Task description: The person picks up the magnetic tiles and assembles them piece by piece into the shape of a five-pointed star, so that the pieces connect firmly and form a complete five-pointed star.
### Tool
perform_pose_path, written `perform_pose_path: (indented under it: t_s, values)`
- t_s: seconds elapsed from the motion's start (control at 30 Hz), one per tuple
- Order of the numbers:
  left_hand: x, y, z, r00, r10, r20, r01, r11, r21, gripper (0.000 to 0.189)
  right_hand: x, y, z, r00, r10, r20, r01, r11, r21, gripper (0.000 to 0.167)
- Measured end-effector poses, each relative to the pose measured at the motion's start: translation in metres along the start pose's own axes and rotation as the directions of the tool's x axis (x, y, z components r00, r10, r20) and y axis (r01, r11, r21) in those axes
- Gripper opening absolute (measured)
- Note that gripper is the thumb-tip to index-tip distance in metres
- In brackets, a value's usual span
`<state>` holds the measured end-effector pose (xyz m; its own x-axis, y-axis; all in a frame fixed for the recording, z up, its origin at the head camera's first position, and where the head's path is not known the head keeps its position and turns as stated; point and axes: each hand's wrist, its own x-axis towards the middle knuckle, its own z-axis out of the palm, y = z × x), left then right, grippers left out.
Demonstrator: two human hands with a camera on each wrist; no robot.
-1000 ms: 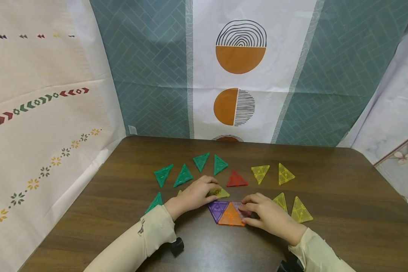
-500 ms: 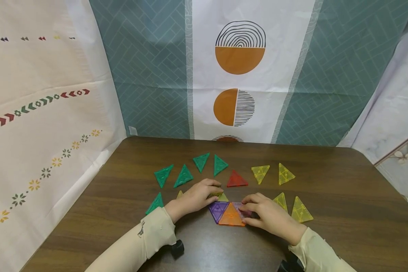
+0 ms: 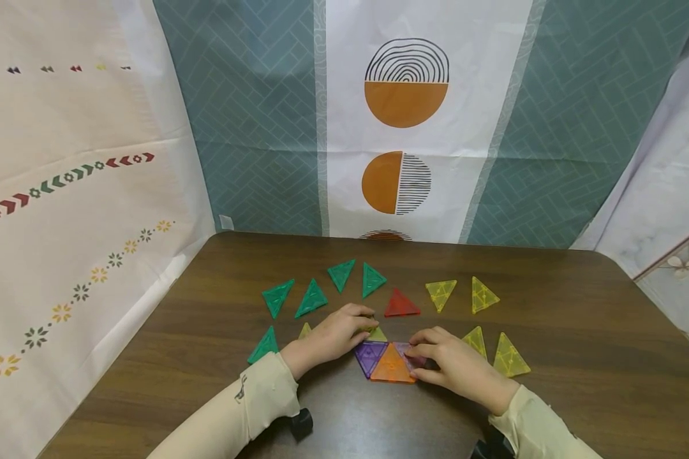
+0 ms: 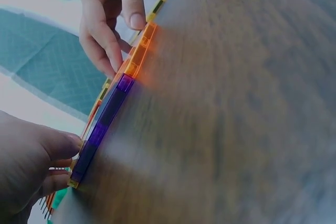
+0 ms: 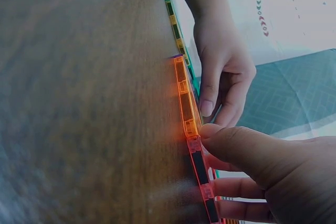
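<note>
On the table, a purple triangular magnetic tile [image 3: 369, 358], an orange one [image 3: 393, 367] and a pinkish one [image 3: 402, 349] lie side by side in a row. My left hand [image 3: 334, 333] pinches a yellow triangular tile [image 3: 378, 335], whose near edge meets the purple tile's far edge. Part of that yellow tile is under the fingers. With its thumb by the joint of orange and pink, my right hand [image 3: 456, 364] holds the pinkish tile, its fingers at the far side. In the right wrist view the pinkish tile's edge [image 5: 199, 166] adjoins the orange edge [image 5: 185, 98].
Several green triangular tiles [image 3: 311, 298] lie at the back left. A red triangular tile [image 3: 402, 305] is behind the row. Several yellow triangular tiles [image 3: 510, 357] are at the right. Another yellow tile [image 3: 305, 330] is partly behind the left hand.
My left hand has turned and drawn the yellow tile slightly nearer, so its edge now lies along the purple tile. The right hand stays in place on the row.
</note>
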<state>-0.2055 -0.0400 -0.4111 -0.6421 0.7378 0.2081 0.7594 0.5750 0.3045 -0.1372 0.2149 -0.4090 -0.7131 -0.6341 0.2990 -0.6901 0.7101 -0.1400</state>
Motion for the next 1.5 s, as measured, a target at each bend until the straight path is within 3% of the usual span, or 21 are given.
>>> perform_pose_path:
  t_s: [0.23,0.57,0.83,0.97,1.17,1.5]
  values:
    - [-0.002,0.002,-0.001,1.0,-0.02,-0.01,0.02,1.0,0.022,0.028,0.001,-0.002,0.001,1.0,-0.003,0.003,0.003,1.0,0.002,0.026]
    - [-0.007,0.032,-0.003,0.997,0.012,-0.083,0.0,0.991,0.137,0.037,0.0,-0.002,-0.004,1.0,-0.009,0.011,0.009,1.0,-0.01,0.027]
    - [-0.016,0.044,0.002,0.999,0.021,-0.045,-0.011,0.977,0.214,0.051,0.005,-0.002,-0.016,0.993,0.0,0.117,0.001,1.0,-0.011,0.026]
    - [-0.02,0.045,0.005,1.0,0.013,-0.023,-0.008,0.979,0.203,0.056,0.014,0.0,-0.025,0.989,0.037,0.141,-0.038,0.999,0.002,0.034]
    - [-0.028,0.04,0.009,0.999,0.004,-0.041,0.003,0.985,0.171,0.058,0.035,0.009,-0.035,0.977,0.113,0.181,-0.119,0.993,0.024,0.045]
    - [-0.029,0.04,0.018,0.998,-0.057,-0.018,0.059,0.985,0.162,0.06,0.067,0.037,-0.029,0.961,0.176,0.214,-0.194,0.979,0.065,0.049]
